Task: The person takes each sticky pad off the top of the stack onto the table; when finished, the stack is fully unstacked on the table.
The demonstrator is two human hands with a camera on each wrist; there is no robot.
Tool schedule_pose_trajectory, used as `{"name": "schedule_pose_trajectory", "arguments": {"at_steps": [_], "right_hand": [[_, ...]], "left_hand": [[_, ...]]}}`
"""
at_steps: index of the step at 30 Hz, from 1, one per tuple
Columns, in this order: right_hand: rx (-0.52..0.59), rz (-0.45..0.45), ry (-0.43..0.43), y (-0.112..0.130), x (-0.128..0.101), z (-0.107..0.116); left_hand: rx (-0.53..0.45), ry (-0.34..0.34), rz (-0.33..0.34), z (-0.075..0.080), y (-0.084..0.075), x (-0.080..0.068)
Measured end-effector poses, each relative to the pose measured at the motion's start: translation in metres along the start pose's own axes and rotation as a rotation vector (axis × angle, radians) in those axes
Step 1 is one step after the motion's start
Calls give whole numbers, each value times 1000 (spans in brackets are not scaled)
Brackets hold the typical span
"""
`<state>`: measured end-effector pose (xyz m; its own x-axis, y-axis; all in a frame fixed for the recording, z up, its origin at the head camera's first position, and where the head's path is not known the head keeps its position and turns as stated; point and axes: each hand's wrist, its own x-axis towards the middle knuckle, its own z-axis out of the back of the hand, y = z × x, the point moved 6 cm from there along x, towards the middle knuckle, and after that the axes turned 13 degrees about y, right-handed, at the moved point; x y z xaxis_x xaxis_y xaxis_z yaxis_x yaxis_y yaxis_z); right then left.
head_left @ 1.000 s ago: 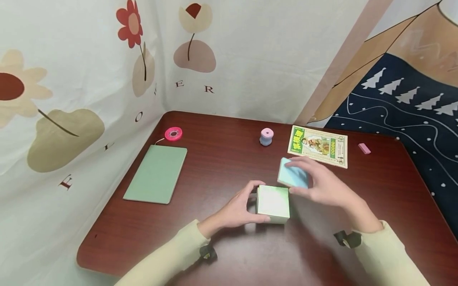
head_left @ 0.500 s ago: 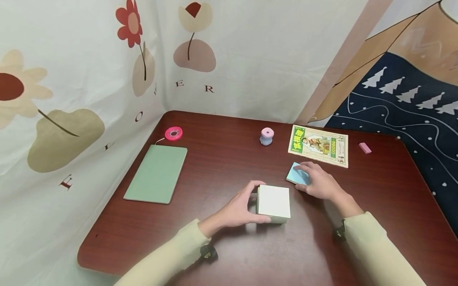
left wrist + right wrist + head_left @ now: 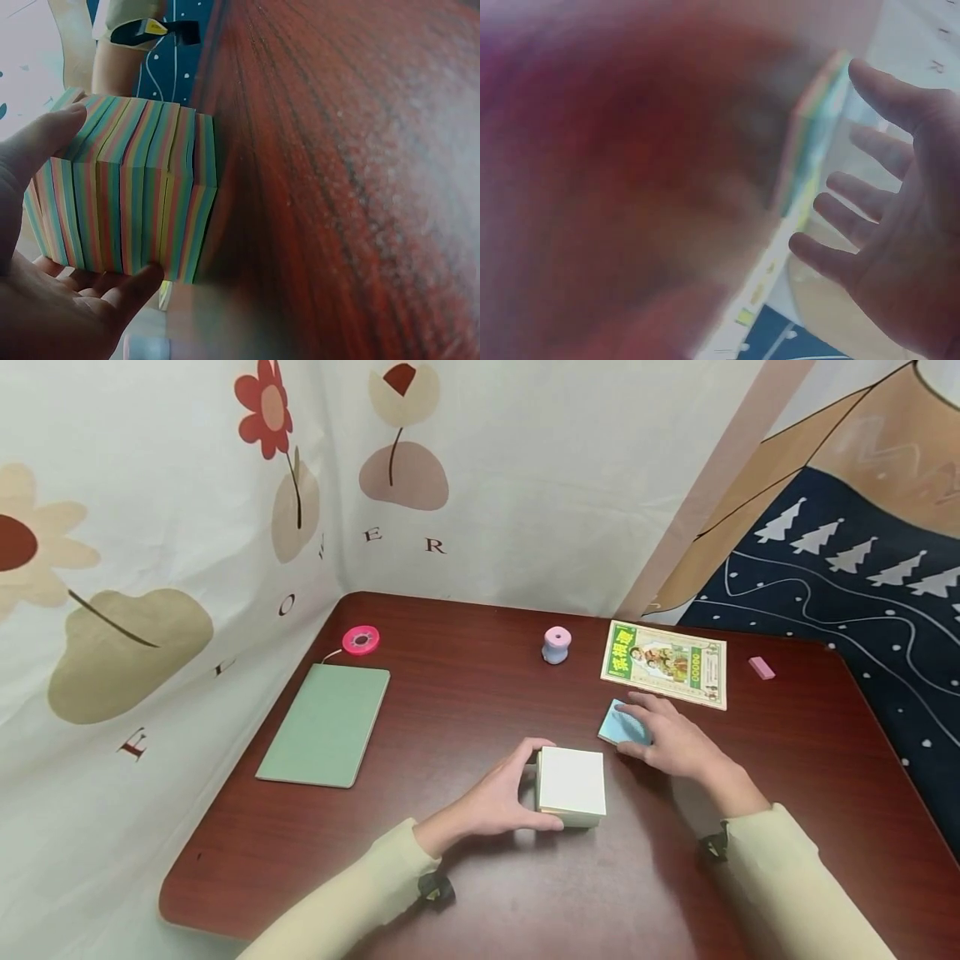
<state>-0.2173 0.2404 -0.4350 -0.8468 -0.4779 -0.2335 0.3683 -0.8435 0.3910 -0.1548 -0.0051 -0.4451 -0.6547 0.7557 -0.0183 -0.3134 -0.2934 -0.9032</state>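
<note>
My left hand (image 3: 495,797) grips a block of paper notes (image 3: 572,787), thumb on the near side and fingers on the far side. Its top is white in the head view. In the left wrist view, the block's sides (image 3: 131,199) show many coloured layers in pink, green, yellow and blue, slightly uneven. To the right, a thin blue pad of notes (image 3: 618,727) lies on the table. My right hand (image 3: 678,745) is over that pad, its fingers loosely spread. The right wrist view shows the relaxed fingers (image 3: 851,196) beside the thin pad's layered edge (image 3: 806,154).
A green notebook (image 3: 326,725) lies at the left, below a pink ring-shaped spool (image 3: 361,641). Toward the back stand a pink-and-blue spool (image 3: 556,645), a printed booklet (image 3: 666,663) and a small pink eraser-like block (image 3: 761,667). Fabric walls (image 3: 525,468) border the table.
My right hand has lowered the blue pad from beside the block onto the table, rightward and farther back, and its fingers have loosened from it. My left hand stays on the block.
</note>
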Motion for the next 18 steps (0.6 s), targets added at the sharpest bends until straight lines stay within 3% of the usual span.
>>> {"name": "schedule_pose_trajectory", "arguments": {"at_steps": [7,10,18], "right_hand": [[126,123,-92,44,-13,28],[151,195,-87,70,-21,33],[9,363,-17,121,-31,15]], "left_hand": [[45,-2,40,1,1,-1],[46,8,45,0,2,-1],[57,12,40,1,2,0]]}}
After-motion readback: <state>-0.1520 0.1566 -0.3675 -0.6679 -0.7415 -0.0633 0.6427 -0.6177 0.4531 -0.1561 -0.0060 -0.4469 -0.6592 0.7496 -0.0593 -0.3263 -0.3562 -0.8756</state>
